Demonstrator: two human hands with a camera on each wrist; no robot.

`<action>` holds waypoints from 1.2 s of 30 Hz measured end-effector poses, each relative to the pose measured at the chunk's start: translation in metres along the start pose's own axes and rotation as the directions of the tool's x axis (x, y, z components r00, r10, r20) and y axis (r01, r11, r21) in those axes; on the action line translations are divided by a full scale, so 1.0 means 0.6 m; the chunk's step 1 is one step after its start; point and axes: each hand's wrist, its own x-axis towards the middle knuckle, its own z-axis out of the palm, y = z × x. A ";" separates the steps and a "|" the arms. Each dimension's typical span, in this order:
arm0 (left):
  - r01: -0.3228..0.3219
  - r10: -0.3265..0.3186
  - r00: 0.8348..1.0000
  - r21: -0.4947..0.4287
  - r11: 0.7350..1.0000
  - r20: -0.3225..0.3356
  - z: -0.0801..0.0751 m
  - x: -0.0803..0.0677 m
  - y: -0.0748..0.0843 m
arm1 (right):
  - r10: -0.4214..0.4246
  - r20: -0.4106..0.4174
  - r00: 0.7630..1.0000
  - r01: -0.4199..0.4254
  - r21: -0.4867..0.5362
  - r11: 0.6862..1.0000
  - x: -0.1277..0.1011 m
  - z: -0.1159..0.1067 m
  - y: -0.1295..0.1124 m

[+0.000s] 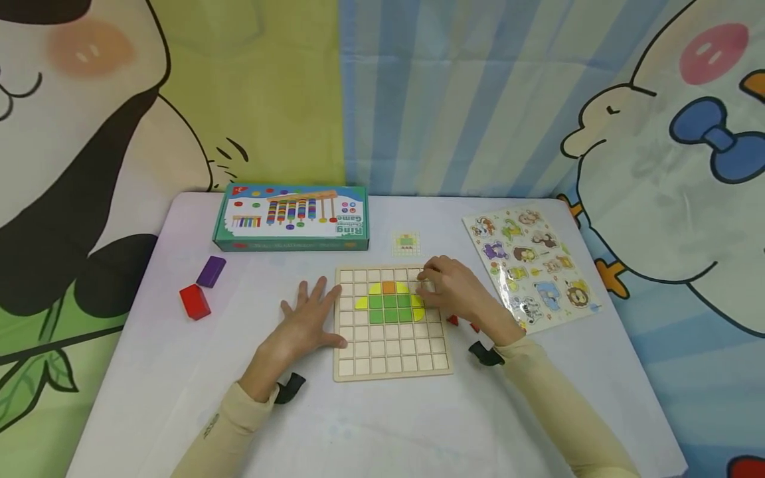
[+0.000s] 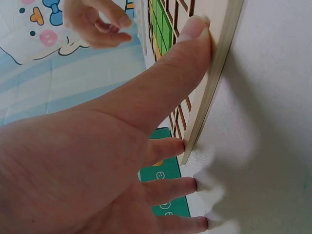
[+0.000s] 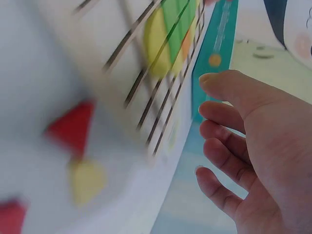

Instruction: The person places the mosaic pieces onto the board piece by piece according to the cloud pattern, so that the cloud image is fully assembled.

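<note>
A wooden grid board (image 1: 388,355) lies at the table's middle. It carries a block of green tiles (image 1: 390,307) with yellow pieces at the sides and an orange tile (image 1: 388,287) on top. My left hand (image 1: 307,318) lies flat on the table, fingers spread, with its thumb (image 2: 161,83) pressed against the board's left edge (image 2: 214,83). My right hand (image 1: 445,289) hovers over the board's upper right corner. Its fingers (image 3: 224,146) are loosely curled with nothing visible in them. Loose red pieces (image 1: 452,320) lie just right of the board, and the right wrist view shows a red triangle (image 3: 73,126) and a yellow piece (image 3: 85,180).
A teal game box (image 1: 293,218) stands behind the board, with a small pattern card (image 1: 406,243) to its right. A purple block (image 1: 211,271) and a red block (image 1: 194,301) sit at the left. An animal puzzle sheet (image 1: 528,265) lies at the right.
</note>
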 end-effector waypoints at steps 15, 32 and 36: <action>-0.018 0.018 1.000 0.003 1.000 -0.007 0.000 -0.002 -0.001 | 0.203 -0.063 0.977 -0.207 -0.066 0.976 -0.112 -0.001 0.045; -0.012 0.012 1.000 -0.001 1.000 -0.009 0.001 -0.002 0.001 | 0.211 -0.071 0.975 -0.218 -0.123 0.968 -0.137 0.005 0.044; -0.010 0.010 1.000 0.002 1.000 -0.005 0.000 -0.002 0.001 | 0.184 -0.078 0.980 -0.193 -0.137 0.971 -0.135 0.004 0.044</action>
